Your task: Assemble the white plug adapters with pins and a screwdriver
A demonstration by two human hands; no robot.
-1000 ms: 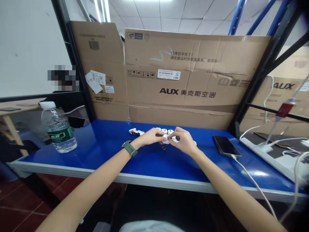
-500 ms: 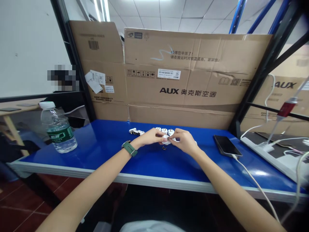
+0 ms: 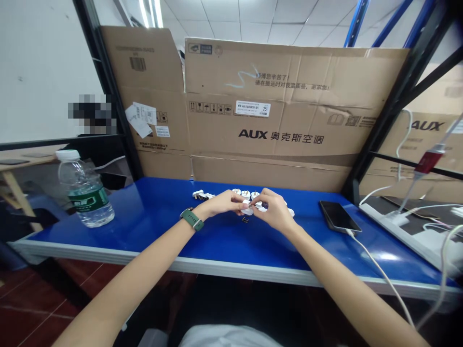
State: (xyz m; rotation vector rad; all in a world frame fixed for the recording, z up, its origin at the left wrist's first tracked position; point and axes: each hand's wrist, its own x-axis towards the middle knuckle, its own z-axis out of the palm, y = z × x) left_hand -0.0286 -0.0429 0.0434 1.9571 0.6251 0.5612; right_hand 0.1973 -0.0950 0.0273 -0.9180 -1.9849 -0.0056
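My left hand [image 3: 226, 203], with a green watch strap at the wrist, is closed on a small white plug piece [image 3: 248, 210] over the blue table. Against that piece my right hand [image 3: 274, 210] pinches thumb and finger together; what they grip is too small to make out. Just behind the fingers stand several white plugs [image 3: 246, 194] with metal prongs upward. A few small brass-coloured pins [image 3: 245, 220] lie on the table in front of the hands. More white parts [image 3: 290, 212] show beside my right hand, partly hidden by it.
A small pile of white and dark parts [image 3: 203, 195] lies left of the plugs. A water bottle [image 3: 88, 197] stands at the left. To the right are a phone [image 3: 339, 216] on a cable and a white power strip [image 3: 401, 231]. Cardboard [image 3: 231, 168] closes off the back.
Both hands stay together at the white plug piece, with only slight finger movement. The whole view has shifted a little.
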